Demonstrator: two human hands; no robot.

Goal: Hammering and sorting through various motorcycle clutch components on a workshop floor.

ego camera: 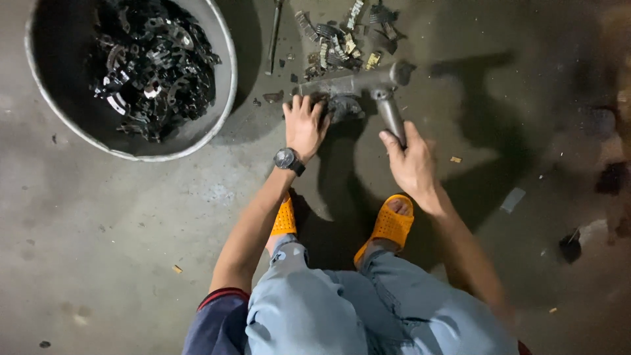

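Here my right hand [411,161] wraps its fingers tight around the gray hammer [368,89] handle. My left hand [304,125] presses down with bent fingers on a dark metal piece [343,106] on the floor. Nearby lies a scrap pile [342,39]. A big tub [220,98] of black parts sits left.

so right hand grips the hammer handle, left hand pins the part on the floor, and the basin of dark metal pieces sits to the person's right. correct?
Not quite: the basin sits to the person's left, as the head view shows. The right hand does grip the hammer handle, and the left hand presses on the part.
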